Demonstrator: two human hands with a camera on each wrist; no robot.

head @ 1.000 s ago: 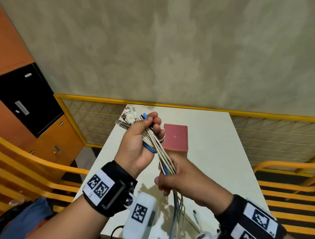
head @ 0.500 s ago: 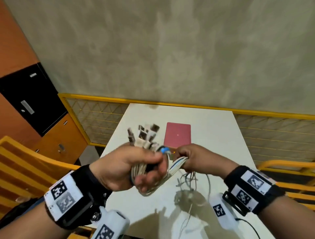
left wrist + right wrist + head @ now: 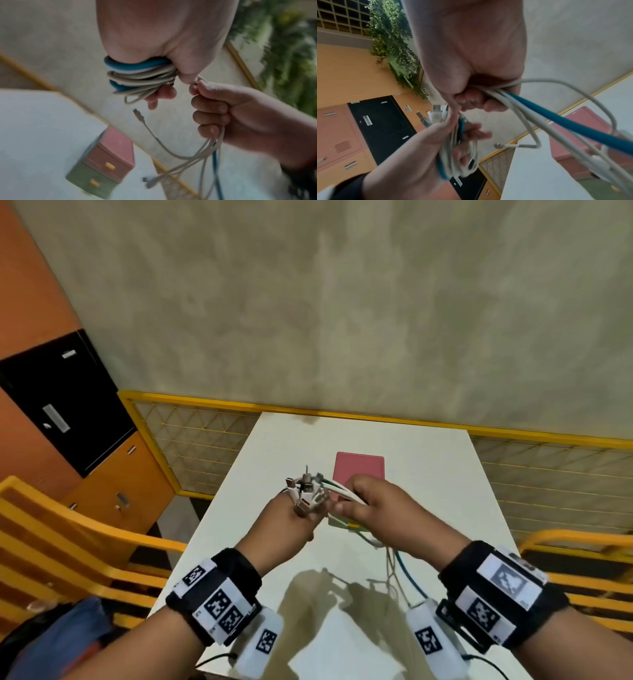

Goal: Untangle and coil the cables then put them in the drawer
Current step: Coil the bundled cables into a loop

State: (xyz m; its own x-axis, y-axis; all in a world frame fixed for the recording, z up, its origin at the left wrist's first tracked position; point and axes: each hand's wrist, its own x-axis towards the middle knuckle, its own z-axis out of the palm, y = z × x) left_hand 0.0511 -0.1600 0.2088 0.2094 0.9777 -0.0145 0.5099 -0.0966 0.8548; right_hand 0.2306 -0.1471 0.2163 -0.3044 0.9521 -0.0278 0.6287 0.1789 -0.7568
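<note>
While the coiling step looks to be in hand, the head view shows the left hand (image 3: 291,525) raised above the white surface (image 3: 428,474), fingers curled round a bundle of cables (image 3: 342,494) whose plugs (image 3: 306,493) bristle upward, and the right hand (image 3: 383,511) just beside it, fingers curled round the white strands that run across between them; the loose tails (image 3: 397,570) hang down toward the surface. Behind the hands stands the small drawer unit (image 3: 359,470), its pink top showing. From the left wrist, the loops (image 3: 139,75) lie wound round the left hand's fingers (image 3: 163,93), two turns of blue among several of beige, fairly tidy, while the right hand's fingers (image 3: 211,108) clench the free lengths, which sag below with a plug dangling; the drawer unit's pink and green drawers (image 3: 104,169) appear shut. From the right wrist, the blue cable (image 3: 565,127) and the white ones (image 3: 530,121) leave the right fist together, one white strand kinked, so they are not fully sorted. My judgement is that the next move calls for carrying the slack round the left hand once more, keeping light tension so no turn slips off, and that a drawer must be opened before stowing.
</note>
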